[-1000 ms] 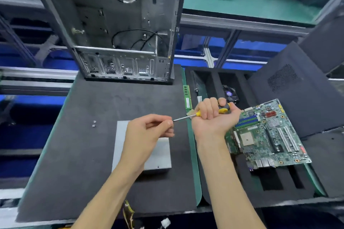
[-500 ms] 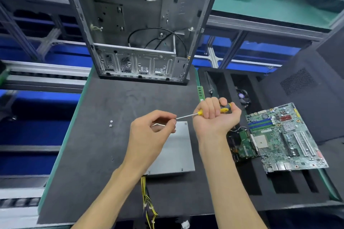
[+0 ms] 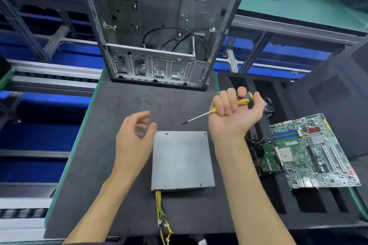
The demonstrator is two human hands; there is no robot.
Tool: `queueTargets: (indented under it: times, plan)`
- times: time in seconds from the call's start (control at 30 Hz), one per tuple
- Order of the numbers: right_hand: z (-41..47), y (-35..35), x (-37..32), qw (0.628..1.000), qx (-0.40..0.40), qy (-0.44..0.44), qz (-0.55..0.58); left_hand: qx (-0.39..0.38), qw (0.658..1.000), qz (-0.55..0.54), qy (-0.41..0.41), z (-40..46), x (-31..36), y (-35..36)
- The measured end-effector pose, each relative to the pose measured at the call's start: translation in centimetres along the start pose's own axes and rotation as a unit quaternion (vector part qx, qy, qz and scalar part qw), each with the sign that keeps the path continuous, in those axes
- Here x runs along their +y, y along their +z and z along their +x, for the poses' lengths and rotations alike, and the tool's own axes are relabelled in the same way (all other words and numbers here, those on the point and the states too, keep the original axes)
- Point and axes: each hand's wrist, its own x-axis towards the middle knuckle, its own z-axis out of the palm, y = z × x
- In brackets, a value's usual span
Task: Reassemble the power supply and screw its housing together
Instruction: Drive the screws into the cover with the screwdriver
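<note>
Likely stiff and weighty, the power supply (image 3: 182, 160) wants holding by its side edges (cables trail); right hand (image 3: 236, 114) grips the screwdriver (image 3: 217, 108), left hand (image 3: 134, 138) loosely open, empty.

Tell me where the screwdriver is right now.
In the head view the screwdriver is gripped in the right hand, right of centre, its tip hanging just above the far edge of the grey power supply.

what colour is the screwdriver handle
Yellow with black, gripped by the right hand; the screwdriver shows in the head view.
</note>
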Motion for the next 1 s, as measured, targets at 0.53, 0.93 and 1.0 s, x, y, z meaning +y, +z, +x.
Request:
queueTargets:
  times: [0.53, 0.93, 1.0]
  plan:
    - [-0.7, -1.0, 7.7, 0.900, -0.217, 0.014, -0.378, -0.090, 0.988, -0.055, -0.116, -1.7, -4.8, 0.4]
    - [-0.5, -2.0, 8.5, 0.903, -0.220, 0.002, -0.368, -0.087, 0.987, -0.064, -0.120, -1.6, -5.6, 0.6]
    - [-0.5, -2.1, 8.6, 0.898, -0.224, 0.001, -0.380, -0.087, 0.987, -0.065, -0.120, -1.5, -5.7, 0.6]
